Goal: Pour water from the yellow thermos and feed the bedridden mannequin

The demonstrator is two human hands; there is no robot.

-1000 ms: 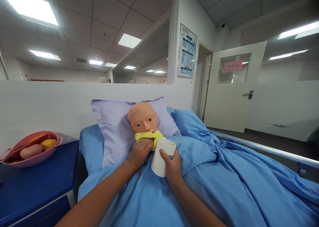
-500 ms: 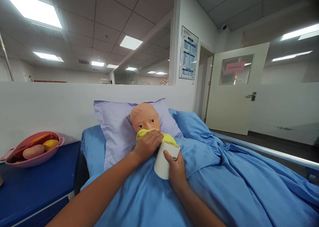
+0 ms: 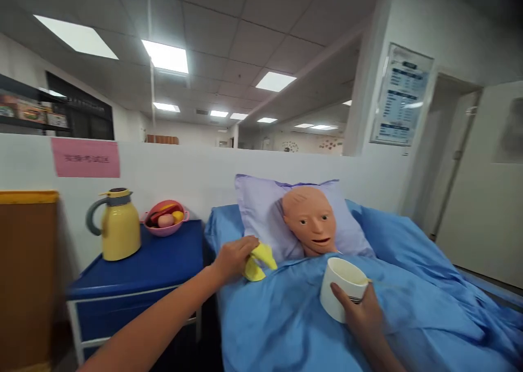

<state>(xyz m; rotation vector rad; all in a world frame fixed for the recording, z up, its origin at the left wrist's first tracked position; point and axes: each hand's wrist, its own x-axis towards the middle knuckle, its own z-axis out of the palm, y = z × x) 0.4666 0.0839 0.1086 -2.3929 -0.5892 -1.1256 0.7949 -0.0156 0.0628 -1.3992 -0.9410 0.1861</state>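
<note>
My left hand (image 3: 233, 258) is closed on a yellow cloth (image 3: 260, 261), held over the near-left edge of the bed beside the pillow. My right hand (image 3: 363, 312) grips a white cup (image 3: 337, 290) by its side, tilted a little above the blue quilt (image 3: 286, 312); its wide mouth faces up. A manikin (image 3: 310, 219) lies with its head on a lilac pillow (image 3: 261, 211), its mouth slightly parted and uncovered. The quilt reaches up to its neck.
Left of the bed, a blue bedside cabinet (image 3: 171, 255) carries a yellow thermos jug (image 3: 120, 227) and a pink basket (image 3: 165, 230) of fruit. A low white partition (image 3: 196, 168) runs behind the bed. At the right is a door (image 3: 486, 197).
My left hand has drawn the yellow cloth off the manikin's mouth and away to the left. The cup stays in my right hand, now apart from the cloth. The view has turned left.
</note>
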